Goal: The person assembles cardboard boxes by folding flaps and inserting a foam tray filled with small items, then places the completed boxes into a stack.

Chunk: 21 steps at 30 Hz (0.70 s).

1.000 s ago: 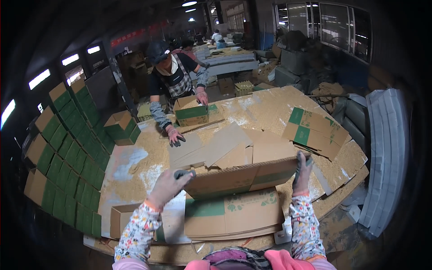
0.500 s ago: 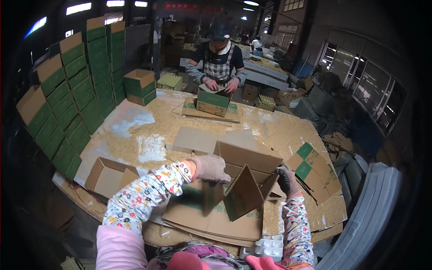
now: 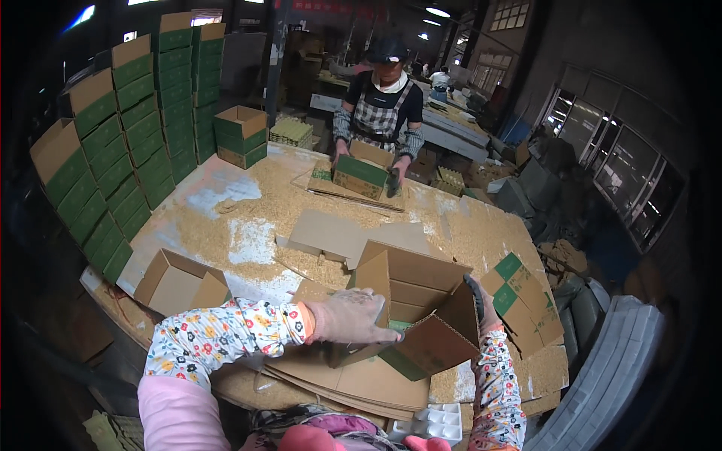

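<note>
Spread open since half a second ago, the carton (image 3: 429,272) is now over the flat cardboard stack (image 3: 338,385).
Head view: left hand (image 3: 350,316) grips its left side; right hand (image 3: 486,307) touches its right side, whether clenched I cannot tell. On the bench (image 3: 297,184), a shallow box (image 3: 169,279) lies left of the stack, flattened cartons (image 3: 530,304) right.
</note>
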Available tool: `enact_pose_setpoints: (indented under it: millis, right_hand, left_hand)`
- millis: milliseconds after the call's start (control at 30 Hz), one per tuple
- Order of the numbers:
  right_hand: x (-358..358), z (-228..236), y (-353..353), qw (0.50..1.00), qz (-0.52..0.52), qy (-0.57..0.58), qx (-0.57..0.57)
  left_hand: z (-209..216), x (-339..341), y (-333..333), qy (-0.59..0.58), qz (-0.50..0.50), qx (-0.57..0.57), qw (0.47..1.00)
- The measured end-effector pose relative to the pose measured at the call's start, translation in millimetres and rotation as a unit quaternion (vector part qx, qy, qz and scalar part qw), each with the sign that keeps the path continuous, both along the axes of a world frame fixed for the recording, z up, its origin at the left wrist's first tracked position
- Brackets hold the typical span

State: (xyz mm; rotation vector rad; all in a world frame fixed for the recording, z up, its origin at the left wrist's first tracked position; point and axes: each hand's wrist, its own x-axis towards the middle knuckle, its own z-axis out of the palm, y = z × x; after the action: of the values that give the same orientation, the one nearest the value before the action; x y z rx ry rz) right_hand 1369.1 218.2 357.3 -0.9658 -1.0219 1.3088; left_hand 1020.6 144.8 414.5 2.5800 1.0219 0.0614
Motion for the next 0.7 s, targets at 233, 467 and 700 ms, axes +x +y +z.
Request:
enact_pose_setpoints:
  millis: [233, 467, 700]
  right_hand:
    - [-3, 12, -6, 0.799, 0.104, -0.547, 0.228]
    - [-114, -1, -26, 0.951, -0.174, -0.229, 0.111]
    - [-121, -17, -12, 0.838, -0.092, -0.484, 0.235]
  left_hand:
    - [36, -17, -16, 0.001, -0.111, 0.048, 0.993]
    - [29, -23, -19, -0.242, -0.135, -0.233, 0.932]
    - [-77, -1, 13, -0.396, 0.005, -0.527, 0.752]
